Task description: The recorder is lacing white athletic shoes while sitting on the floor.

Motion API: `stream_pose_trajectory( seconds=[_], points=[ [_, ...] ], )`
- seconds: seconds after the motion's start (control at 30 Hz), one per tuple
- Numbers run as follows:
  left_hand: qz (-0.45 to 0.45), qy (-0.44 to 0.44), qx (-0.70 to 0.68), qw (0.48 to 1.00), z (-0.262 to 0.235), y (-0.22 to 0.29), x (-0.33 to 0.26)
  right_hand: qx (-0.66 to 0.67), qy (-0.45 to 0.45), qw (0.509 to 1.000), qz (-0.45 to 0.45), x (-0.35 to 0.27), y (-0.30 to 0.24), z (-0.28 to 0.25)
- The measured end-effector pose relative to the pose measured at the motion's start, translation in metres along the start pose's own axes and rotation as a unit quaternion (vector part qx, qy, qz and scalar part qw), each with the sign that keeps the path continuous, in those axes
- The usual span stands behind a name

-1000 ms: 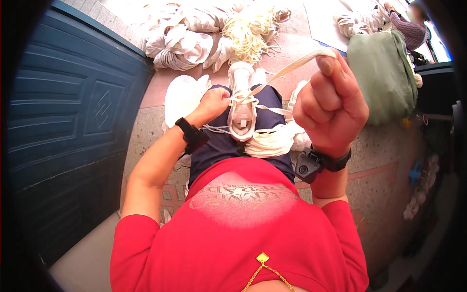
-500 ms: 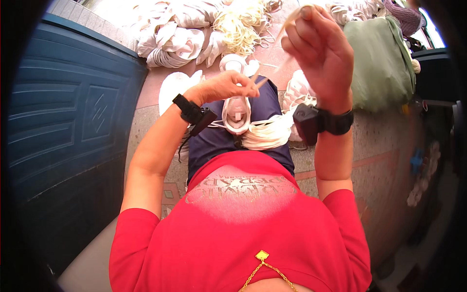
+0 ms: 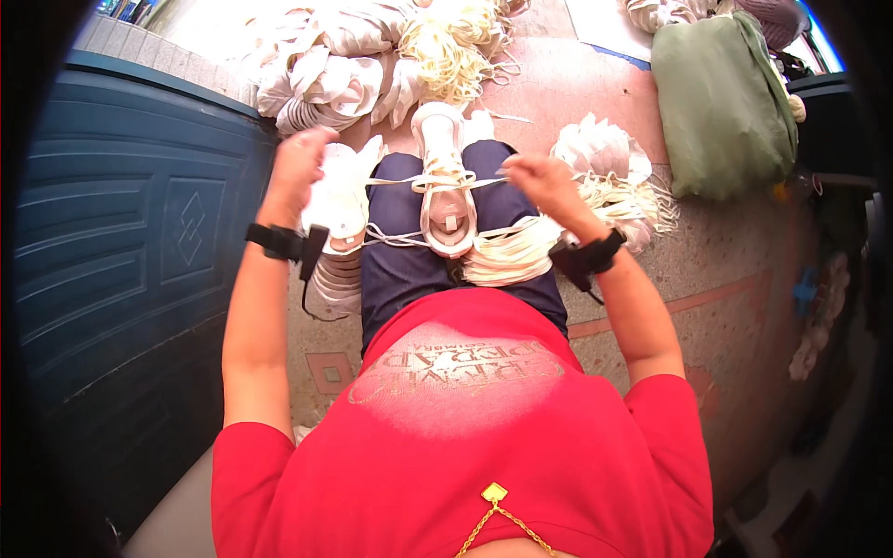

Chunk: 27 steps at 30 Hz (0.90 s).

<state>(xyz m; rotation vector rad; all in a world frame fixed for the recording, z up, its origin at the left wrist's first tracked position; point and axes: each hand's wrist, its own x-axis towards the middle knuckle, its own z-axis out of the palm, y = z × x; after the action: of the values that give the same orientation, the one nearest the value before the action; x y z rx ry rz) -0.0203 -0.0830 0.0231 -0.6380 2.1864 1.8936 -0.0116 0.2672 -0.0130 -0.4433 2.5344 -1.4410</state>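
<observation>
Our left hand [image 3: 299, 172] has swung to the shoe's [image 3: 449, 212] nine o'clock (grip unclear); our right hand [image 3: 549, 189], at three, pinches lace [image 3: 486, 181], threaded, seemingly untied.

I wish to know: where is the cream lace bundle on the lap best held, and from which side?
Probably across its middle, from above. The cream lace bundle lies over the right thigh with its strands side by side, so a grip across them should gather most together. The shoe sits close at its left end, leaving little room there.
</observation>
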Motion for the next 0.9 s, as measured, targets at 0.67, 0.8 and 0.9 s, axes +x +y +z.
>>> stream_pose_trajectory(
  seconds=[0.67,0.8,0.9],
  points=[
    [0.198,-0.027,0.331,0.922,0.083,-0.078,-0.056,-0.403,-0.033,0.896,-0.182,0.003,-0.013,0.059],
    [0.227,-0.038,0.373,0.899,0.097,-0.076,-0.054,-0.406,-0.055,0.89,-0.202,0.01,-0.008,0.063],
    [0.251,-0.038,0.452,0.855,0.1,-0.065,-0.063,-0.406,-0.055,0.89,-0.199,0.008,-0.009,0.068]
  ],
)
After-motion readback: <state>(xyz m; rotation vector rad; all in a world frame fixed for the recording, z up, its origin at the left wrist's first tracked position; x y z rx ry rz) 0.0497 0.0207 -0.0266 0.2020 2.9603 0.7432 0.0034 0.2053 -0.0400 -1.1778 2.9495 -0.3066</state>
